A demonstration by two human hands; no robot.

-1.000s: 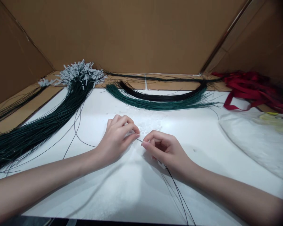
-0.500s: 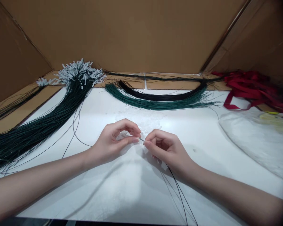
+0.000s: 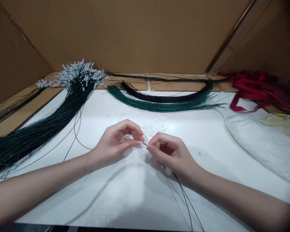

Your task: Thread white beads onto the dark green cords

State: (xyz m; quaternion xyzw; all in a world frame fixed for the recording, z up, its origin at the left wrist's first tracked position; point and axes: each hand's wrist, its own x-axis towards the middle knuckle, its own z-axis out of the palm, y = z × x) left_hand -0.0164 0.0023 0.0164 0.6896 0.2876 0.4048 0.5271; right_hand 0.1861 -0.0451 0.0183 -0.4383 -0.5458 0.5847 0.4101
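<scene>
Room between right hand (image 3: 172,149) and plastic bag (image 3: 268,146), curved green bundle (image 3: 159,107) beyond.

Bare forearms (image 3: 50,180) (fingers (image 3: 130,143) bare too) taper to slim wrists (image 3: 88,163).

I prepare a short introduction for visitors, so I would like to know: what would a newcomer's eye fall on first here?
Probably the thick green bundle on the left, with its burst of white tips toward the back. Next comes the tangled red ribbon at the back right. In the middle, the left hand and the right hand nearly meet, the right one pinching thin dark wires.
</scene>
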